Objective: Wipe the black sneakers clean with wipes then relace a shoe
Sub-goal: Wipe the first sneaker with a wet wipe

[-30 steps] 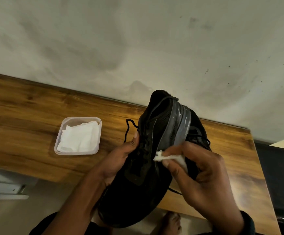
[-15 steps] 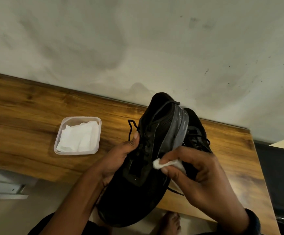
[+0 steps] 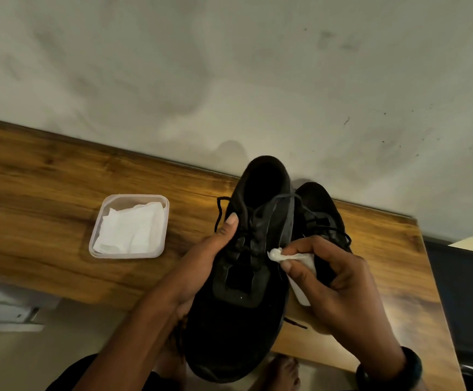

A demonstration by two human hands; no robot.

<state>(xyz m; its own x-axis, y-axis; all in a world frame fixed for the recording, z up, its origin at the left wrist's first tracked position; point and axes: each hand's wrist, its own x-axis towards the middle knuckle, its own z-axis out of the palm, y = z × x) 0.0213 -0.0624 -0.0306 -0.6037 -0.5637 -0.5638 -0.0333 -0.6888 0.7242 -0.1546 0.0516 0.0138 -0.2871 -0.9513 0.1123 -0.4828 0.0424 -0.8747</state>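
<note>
Half a second ago the held sneaker (image 3: 243, 292) showed a broad grey band of sole edge to the camera. Now it is rolled so that its dark collar opening and laced upper face up, and the grey edge is only a thin strip along its right side. The left hand (image 3: 201, 266) grips the sneaker from its left as before, thumb laid on the upper beside the eyelets. The right hand (image 3: 334, 280) stays at the sneaker's right side, pinching a crumpled white wipe (image 3: 279, 255) between thumb and fingers, its bunched tip touching the grey strip.

The heel end of the sneaker is above the wooden worktop (image 3: 46, 193) and its toe hangs past the near edge. The second sneaker (image 3: 317, 210) lies just right of the held sneaker, largely hidden by it and by the right hand. A clear tub (image 3: 133, 196) with folded wipes (image 3: 131, 232) sits well to the held sneaker's left.

The left hand's fingers are behind the sneaker and out of sight. A loose lace (image 3: 219, 210) loops off its left side. The black upper is too dark to tell dirt from clean. A bare foot (image 3: 283, 373) below the toe is cut by the frame edge.
</note>
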